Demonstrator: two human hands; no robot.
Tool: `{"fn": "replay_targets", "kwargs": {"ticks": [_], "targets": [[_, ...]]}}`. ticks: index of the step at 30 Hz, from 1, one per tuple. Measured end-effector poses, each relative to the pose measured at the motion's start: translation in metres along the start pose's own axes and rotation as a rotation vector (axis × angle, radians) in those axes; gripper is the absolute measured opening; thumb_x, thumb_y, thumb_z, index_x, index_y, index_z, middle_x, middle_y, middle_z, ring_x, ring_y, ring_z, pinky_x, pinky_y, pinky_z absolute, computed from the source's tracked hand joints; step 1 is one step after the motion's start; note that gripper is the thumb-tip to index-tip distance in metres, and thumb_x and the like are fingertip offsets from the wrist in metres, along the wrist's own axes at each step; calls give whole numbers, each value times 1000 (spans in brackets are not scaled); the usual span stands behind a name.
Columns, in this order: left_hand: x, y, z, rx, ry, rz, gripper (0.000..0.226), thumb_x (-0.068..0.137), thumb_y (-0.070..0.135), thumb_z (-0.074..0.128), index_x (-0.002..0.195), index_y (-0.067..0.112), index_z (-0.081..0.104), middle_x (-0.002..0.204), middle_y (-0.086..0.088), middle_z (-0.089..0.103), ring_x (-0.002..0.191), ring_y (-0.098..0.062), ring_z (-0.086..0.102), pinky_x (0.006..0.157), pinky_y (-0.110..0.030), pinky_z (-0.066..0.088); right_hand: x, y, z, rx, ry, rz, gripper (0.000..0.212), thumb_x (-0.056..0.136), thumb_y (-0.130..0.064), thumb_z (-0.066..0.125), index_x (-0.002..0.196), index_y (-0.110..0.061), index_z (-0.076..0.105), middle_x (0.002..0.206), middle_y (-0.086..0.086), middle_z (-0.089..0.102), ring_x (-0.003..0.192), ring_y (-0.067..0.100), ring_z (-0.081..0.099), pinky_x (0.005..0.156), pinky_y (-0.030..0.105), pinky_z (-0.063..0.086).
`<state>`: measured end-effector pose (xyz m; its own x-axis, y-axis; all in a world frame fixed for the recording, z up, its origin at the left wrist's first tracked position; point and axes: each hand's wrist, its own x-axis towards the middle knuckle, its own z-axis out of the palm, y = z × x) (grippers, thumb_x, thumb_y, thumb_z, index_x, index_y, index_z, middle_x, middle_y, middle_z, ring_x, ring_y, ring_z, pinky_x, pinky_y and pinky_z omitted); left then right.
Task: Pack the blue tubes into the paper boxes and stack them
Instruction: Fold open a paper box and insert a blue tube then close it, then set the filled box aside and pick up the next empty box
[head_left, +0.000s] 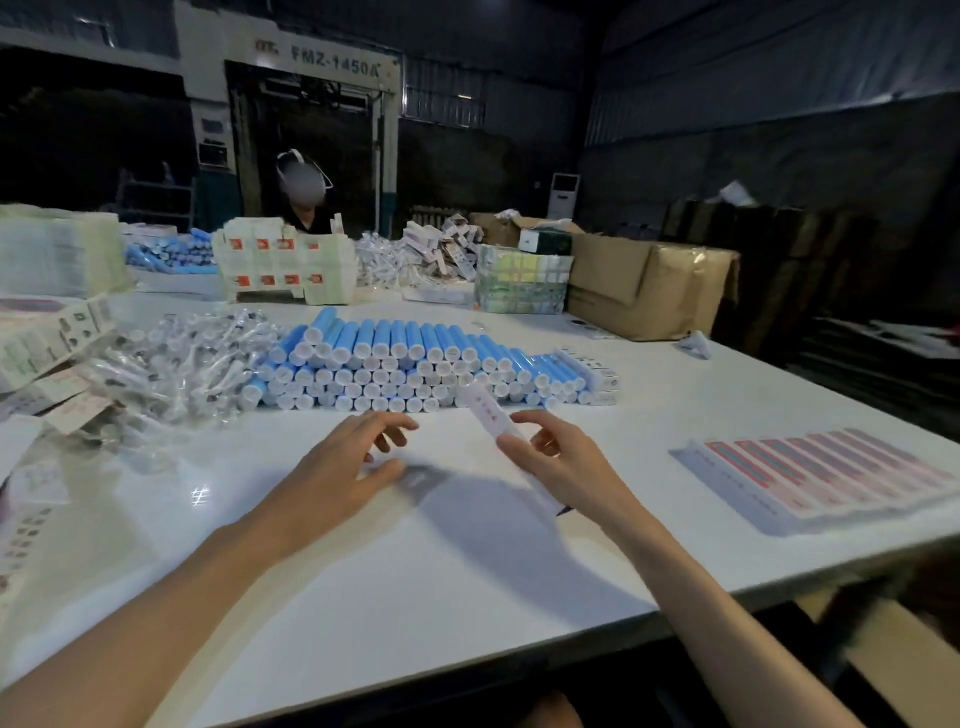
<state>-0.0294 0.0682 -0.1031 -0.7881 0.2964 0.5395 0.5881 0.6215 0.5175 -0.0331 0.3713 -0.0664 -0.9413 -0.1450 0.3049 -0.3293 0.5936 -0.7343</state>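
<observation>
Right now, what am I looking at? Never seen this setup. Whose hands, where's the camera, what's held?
No machine here: one wide-angle camera worn on a person's head looks down at their own bare hands. The right hand holds a slim white paper box; the left hand is open and empty. On the white table lie a pile of blue tubes, a heap of clear-wrapped items to its left and a flat row of boxes at the right.

A big white table (415, 597) was covered with a pile of blue tubes (415, 364), clear bags (182, 369), and paper boxes (826, 478).
</observation>
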Motion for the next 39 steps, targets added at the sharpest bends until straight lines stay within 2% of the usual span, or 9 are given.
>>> {"fn": "replay_targets", "kwargs": {"ticks": [2, 8, 14, 17, 24, 27, 30, 34, 39], "targets": [[0, -2, -1, 57, -15, 41, 33, 104, 23, 68, 124, 48, 62, 121, 26, 62, 115, -6, 58, 95, -28, 51, -9, 29, -26, -263, 114, 43, 29, 95, -61, 62, 120, -47, 61, 95, -6, 65, 76, 12, 63, 61, 30, 52], [2, -7, 0, 100, -44, 91, 29, 104, 20, 68, 111, 48, 68, 119, 25, 64, 115, -6, 58, 92, -33, 52, -41, 97, -84, -917, 255, 242, 41, 104, -47, 50, 137, -24, 57, 125, 8, 56, 120, 31, 52, 94, 41, 43], [2, -3, -1, 92, -84, 67, 29, 104, 18, 68, 106, 47, 70, 117, 22, 62, 114, -7, 57, 93, -33, 51, -47, 111, -97, -1163, 395, 314, 35, 98, -35, 62, 117, -7, 69, 121, 17, 58, 115, 39, 52, 93, 47, 40], [0, -2, -3, 94, -94, 45, 28, 104, 18, 68, 106, 47, 71, 117, 24, 62, 110, -6, 58, 90, -31, 51, -50, 113, -101, -1205, 379, 369, 34, 99, -34, 61, 122, -9, 66, 123, 14, 58, 116, 37, 52, 94, 45, 39], [-1, 5, -7, 71, -136, 1, 30, 103, 15, 68, 101, 44, 73, 114, 22, 63, 109, -8, 58, 89, -30, 52, -54, 104, -106, -1177, 389, 360, 36, 96, -37, 69, 119, -9, 69, 119, 15, 63, 115, 39, 56, 92, 47, 41], [-2, 8, -9, 80, -144, -13, 24, 104, 17, 67, 105, 40, 74, 109, 21, 64, 109, -5, 57, 91, -29, 52, -44, 82, -95, -1067, 449, 248, 38, 95, -34, 74, 116, -3, 70, 114, 23, 64, 108, 45, 58, 88, 51, 46], [-1, 8, -10, 116, -123, -43, 20, 105, 20, 64, 108, 38, 73, 106, 19, 65, 108, -3, 56, 92, -30, 52, -18, 43, -66, -821, 426, 89, 34, 99, -34, 69, 121, -8, 70, 115, 17, 69, 107, 41, 62, 87, 49, 50], [-1, 5, -12, 193, -56, -104, 19, 105, 23, 61, 109, 38, 71, 102, 17, 66, 98, -2, 58, 88, -35, 53, 22, -13, -8, -382, 229, -87, 9, 99, -27, 67, 103, -21, 72, 90, -6, 71, 83, 22, 65, 76, 40, 54], [2, 3, -20, 348, 22, -213, 21, 105, 23, 55, 113, 37, 69, 108, 17, 67, 94, -6, 58, 84, -37, 52, 54, -63, 85, 4, -111, -235, 15, 100, -19, 65, 86, -19, 72, 63, -6, 68, 57, 7, 62, 60, 26, 49]]}}
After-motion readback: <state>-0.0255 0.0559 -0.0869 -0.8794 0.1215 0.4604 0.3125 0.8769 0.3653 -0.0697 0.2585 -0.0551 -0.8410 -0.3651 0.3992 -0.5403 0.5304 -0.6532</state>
